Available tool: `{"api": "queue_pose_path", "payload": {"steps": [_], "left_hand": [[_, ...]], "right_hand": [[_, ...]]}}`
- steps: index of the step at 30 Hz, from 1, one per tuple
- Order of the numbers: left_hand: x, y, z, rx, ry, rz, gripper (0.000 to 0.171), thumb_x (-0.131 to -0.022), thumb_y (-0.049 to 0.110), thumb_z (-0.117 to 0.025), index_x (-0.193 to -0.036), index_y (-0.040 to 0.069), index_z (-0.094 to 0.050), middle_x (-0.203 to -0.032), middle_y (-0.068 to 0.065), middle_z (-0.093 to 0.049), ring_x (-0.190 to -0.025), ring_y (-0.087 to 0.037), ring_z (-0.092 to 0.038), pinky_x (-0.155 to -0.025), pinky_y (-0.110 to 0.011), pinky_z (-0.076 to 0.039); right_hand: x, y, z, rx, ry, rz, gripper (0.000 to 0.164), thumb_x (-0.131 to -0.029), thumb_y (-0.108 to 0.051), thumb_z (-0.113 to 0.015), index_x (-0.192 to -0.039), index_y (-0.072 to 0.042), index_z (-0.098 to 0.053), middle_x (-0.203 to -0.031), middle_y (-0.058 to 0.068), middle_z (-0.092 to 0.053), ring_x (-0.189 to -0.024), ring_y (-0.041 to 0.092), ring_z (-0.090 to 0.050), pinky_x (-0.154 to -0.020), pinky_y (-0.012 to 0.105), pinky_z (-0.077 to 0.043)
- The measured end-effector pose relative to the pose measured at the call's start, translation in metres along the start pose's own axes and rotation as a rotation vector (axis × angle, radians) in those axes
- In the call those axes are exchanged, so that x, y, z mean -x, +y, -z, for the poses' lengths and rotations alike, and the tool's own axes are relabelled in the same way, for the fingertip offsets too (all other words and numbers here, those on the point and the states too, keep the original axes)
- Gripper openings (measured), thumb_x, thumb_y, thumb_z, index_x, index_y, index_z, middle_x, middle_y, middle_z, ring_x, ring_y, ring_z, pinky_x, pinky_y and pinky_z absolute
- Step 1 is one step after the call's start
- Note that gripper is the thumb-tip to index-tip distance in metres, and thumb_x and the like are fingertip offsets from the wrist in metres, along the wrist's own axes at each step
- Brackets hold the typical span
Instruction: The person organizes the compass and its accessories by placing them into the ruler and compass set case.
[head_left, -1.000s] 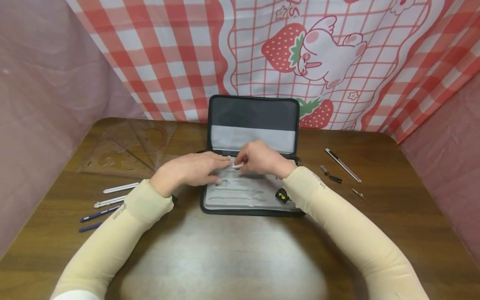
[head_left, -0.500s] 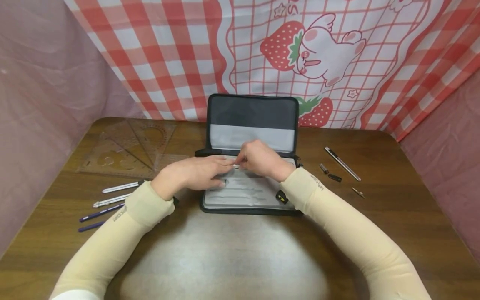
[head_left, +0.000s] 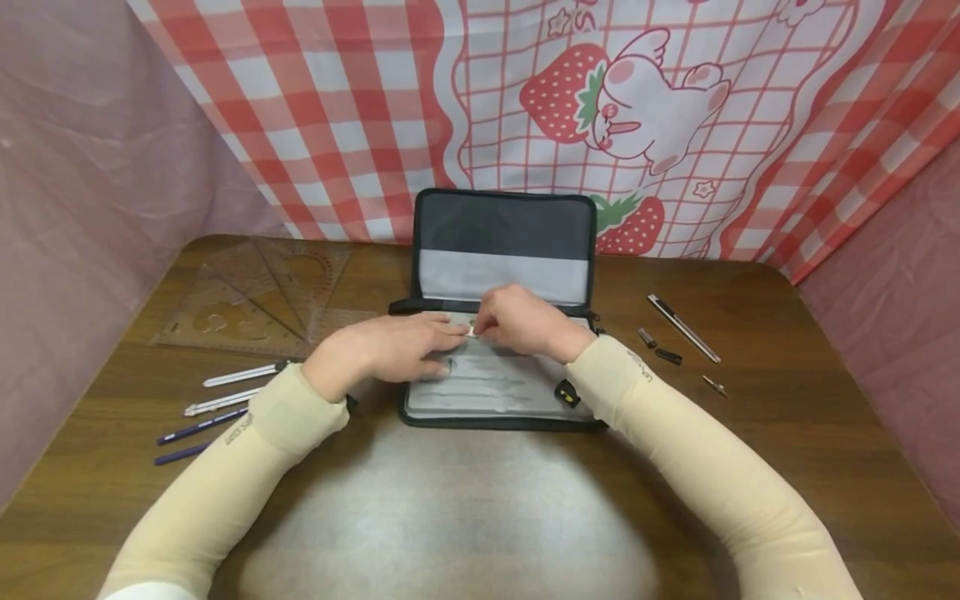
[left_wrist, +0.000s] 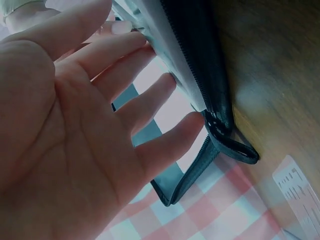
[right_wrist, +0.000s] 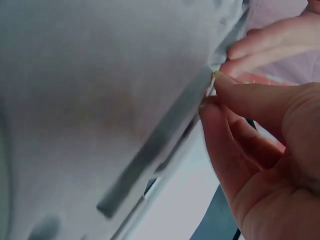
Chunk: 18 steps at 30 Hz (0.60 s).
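A black zip case (head_left: 504,223) stands open on the table, its lid upright at the back. A grey moulded tray (head_left: 480,392) with shaped hollows fills its base. My right hand (head_left: 525,321) pinches a small white piece (head_left: 471,331) at the tray's upper left; its kind is too small to tell. In the right wrist view the thumb and forefinger meet beside a long slot (right_wrist: 150,150). My left hand (head_left: 393,346) rests on the tray's left side with straight fingers (left_wrist: 155,100), their tips close to the right hand's. A black piece with a yellow mark (head_left: 567,393) lies at the tray's lower right.
Clear set squares and a protractor (head_left: 247,300) lie at the back left. Two white-and-silver compass-like tools (head_left: 240,375) and two blue pencils (head_left: 198,427) lie by the left forearm. At right are a slim pen-like tool (head_left: 684,327), two small dark pieces (head_left: 667,356) and a metal bit (head_left: 715,385).
My left hand has slid slightly right, its fingertips now beside the right hand's. The white piece, tilted between the right fingers earlier, now sits lower against the tray.
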<state>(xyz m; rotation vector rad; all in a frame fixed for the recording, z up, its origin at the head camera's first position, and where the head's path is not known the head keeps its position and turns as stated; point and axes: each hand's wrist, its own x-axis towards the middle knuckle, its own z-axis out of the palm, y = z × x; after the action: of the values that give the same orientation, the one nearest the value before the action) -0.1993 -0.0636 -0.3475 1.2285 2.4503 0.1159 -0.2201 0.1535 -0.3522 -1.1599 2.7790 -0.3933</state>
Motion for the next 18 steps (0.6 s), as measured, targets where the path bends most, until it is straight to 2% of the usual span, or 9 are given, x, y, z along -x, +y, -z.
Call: {"api": "queue_pose_path", "payload": {"steps": [3,7,9,13,18], "left_hand": [[-0.001,0.001,0.0,-0.011,-0.019,0.038,0.061,-0.093,0.041,-0.049,-0.146,0.021,-0.027,-0.152,0.007,-0.019,-0.138,-0.015,-0.011,-0.104,-0.04,-0.026],[-0.001,0.001,0.0,-0.021,-0.025,0.079,0.064,-0.092,0.044,-0.05,-0.147,0.024,-0.023,-0.152,0.008,-0.016,-0.138,-0.016,-0.01,-0.102,-0.043,-0.028],[0.0,0.0,0.0,-0.008,-0.026,0.084,0.066,-0.091,0.045,-0.051,-0.147,0.024,-0.023,-0.153,0.008,-0.014,-0.139,-0.017,-0.008,-0.102,-0.045,-0.028],[0.001,-0.001,-0.001,0.039,-0.041,0.053,0.069,-0.087,0.045,-0.056,-0.146,0.023,-0.028,-0.154,0.007,-0.011,-0.139,-0.02,-0.003,-0.103,-0.043,-0.026],[0.002,-0.002,-0.003,0.096,-0.054,0.029,0.071,-0.084,0.044,-0.061,-0.145,0.024,-0.031,-0.154,0.005,-0.007,-0.139,-0.023,0.002,-0.105,-0.041,-0.023]], "right_hand": [[0.01,0.004,0.006,-0.02,0.015,0.021,0.011,-0.084,-0.014,-0.064,-0.092,-0.015,-0.073,-0.088,-0.005,-0.064,-0.083,0.007,-0.057,-0.075,0.026,-0.045],[0.035,0.013,0.019,-0.009,0.046,-0.043,0.013,-0.084,-0.016,-0.064,-0.096,-0.014,-0.071,-0.092,-0.004,-0.065,-0.084,0.008,-0.056,-0.074,0.029,-0.046],[0.053,0.018,0.027,-0.001,0.063,-0.082,0.015,-0.084,-0.017,-0.065,-0.097,-0.014,-0.071,-0.093,-0.004,-0.065,-0.083,0.008,-0.056,-0.072,0.03,-0.046],[0.095,0.028,0.046,-0.012,0.068,-0.127,0.018,-0.082,-0.017,-0.067,-0.1,-0.014,-0.07,-0.093,-0.005,-0.064,-0.082,0.007,-0.057,-0.069,0.03,-0.047],[0.148,0.034,0.066,-0.023,0.003,-0.145,0.015,-0.077,-0.022,-0.072,-0.092,-0.024,-0.068,-0.085,-0.013,-0.062,-0.072,0.003,-0.054,-0.063,0.027,-0.047]]}}
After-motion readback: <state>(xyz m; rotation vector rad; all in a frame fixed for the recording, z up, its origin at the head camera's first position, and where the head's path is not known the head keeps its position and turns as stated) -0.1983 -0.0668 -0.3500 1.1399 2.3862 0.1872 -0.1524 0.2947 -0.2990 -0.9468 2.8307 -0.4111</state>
